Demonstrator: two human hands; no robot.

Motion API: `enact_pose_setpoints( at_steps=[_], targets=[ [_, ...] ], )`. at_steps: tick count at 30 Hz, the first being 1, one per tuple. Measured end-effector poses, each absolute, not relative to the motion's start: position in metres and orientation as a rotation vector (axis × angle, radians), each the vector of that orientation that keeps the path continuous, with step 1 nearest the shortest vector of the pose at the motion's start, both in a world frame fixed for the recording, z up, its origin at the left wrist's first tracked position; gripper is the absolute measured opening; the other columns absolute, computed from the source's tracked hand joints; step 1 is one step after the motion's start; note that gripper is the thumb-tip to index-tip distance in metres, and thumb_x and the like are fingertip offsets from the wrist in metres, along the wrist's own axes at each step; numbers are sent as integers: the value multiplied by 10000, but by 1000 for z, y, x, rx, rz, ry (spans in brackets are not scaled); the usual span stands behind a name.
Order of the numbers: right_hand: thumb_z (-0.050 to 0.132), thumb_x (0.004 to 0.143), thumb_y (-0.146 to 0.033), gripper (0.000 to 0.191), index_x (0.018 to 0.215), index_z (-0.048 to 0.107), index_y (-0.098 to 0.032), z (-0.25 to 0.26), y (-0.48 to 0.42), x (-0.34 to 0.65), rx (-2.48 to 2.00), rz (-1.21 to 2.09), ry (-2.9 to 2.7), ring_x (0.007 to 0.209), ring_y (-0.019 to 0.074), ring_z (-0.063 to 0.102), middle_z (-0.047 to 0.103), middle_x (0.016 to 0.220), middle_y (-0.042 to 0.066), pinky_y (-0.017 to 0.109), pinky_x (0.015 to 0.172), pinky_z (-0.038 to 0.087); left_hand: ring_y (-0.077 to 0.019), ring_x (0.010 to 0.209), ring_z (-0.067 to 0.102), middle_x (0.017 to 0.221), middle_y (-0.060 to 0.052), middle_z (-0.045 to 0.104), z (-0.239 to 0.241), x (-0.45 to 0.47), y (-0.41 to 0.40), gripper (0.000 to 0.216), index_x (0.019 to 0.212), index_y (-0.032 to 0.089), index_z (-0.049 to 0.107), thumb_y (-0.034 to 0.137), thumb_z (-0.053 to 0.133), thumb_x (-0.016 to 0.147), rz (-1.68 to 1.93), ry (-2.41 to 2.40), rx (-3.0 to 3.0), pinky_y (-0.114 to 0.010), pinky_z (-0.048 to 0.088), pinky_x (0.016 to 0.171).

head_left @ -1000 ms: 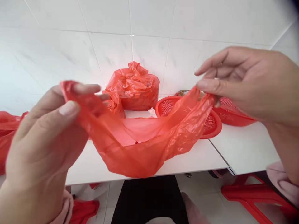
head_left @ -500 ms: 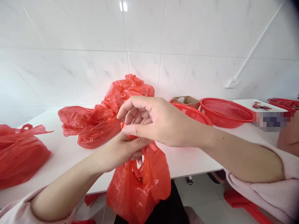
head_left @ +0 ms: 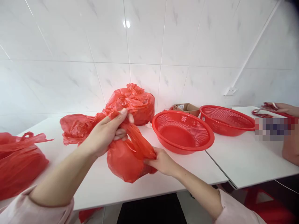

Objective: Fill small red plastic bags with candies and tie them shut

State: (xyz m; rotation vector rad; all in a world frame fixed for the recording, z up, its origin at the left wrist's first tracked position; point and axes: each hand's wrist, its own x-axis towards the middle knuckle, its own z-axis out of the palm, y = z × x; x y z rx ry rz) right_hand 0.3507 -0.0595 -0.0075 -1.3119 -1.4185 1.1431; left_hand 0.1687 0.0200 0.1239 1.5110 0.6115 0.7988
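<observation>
A red plastic bag [head_left: 126, 158] rests on the white table [head_left: 173, 174] in front of me. My left hand [head_left: 106, 132] is closed round the gathered top of that bag, lifting it slightly. My right hand [head_left: 161, 161] grips the bag's lower right side, fingers pressed into the plastic. Just behind my left hand lies a crumpled red bag [head_left: 74, 127], and behind that stands a full, tied red bag [head_left: 134, 102] against the wall.
Two red perforated baskets, one near [head_left: 183, 132] and one farther right [head_left: 226, 119], sit on the tables. A small cardboard box [head_left: 187, 108] is behind them. Another red bag [head_left: 18, 161] lies at far left. A second person's hand [head_left: 279, 108] works at far right.
The bag was held open in the air, then gathered at its top; now it has been set down on the table. My right hand has dropped from the top to the bag's side.
</observation>
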Motion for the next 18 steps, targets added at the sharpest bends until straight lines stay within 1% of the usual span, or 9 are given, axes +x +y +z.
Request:
enact_pose_setpoints(
  at_steps=[1,2,4,6,9,12,14,16,18],
  targets=[
    [703,810,-460,458,1152,620,-167,-12,-59,356,-1302,1203,-1407,812,228,680,704,1005,78,405,728,572,-63,435,161,528,89,129,125,165,22,283,793,211,606,450,536,929,815,621,1514,-153,330,446],
    [722,793,-477,495,1162,620,-164,-13,-59,362,-1282,1220,-1426,847,231,678,701,1035,82,411,761,568,-66,439,158,539,87,123,125,163,24,285,800,213,613,448,524,934,797,621,1525,-157,340,455],
    [761,764,-467,533,1190,621,-179,-2,-59,372,-1253,1105,-1504,1003,238,648,677,1135,85,428,915,520,-72,451,155,554,88,136,121,163,27,309,816,207,620,474,516,933,696,603,1550,-168,338,453],
    [745,796,-446,530,1243,595,-204,20,-58,377,-1214,943,-1546,1111,228,605,644,1210,86,433,1014,456,-71,459,162,552,92,176,113,169,28,358,814,193,613,527,531,913,584,592,1568,-180,337,448],
    [646,896,-382,442,1295,527,-231,57,-53,371,-1072,797,-1537,1092,177,603,648,1167,64,389,993,462,-71,459,234,537,84,259,104,183,27,433,754,185,569,591,522,894,497,567,1565,-197,381,473],
    [597,932,-323,176,1057,574,-202,82,-49,362,-970,738,-1567,921,144,624,684,949,26,333,881,494,-72,443,253,513,86,261,102,190,27,468,709,182,545,605,491,904,459,540,1565,-213,418,492],
    [583,939,-318,132,898,553,-196,91,-52,359,-962,710,-1582,856,138,619,667,863,10,317,838,499,-70,419,257,485,92,266,104,188,29,451,767,181,580,585,461,927,425,518,1547,-221,430,500],
    [580,941,-313,134,869,560,-202,95,-63,360,-1002,615,-1591,878,145,621,642,857,5,328,872,496,-86,417,367,466,68,394,106,183,32,417,889,186,621,547,424,958,426,487,1508,-234,458,531],
    [605,925,-302,97,879,605,-216,98,-78,361,-1028,496,-1653,993,167,618,627,944,20,364,973,465,-119,497,524,560,3,586,108,178,34,396,960,188,643,513,417,972,458,451,1481,-255,493,584]
  ],
)
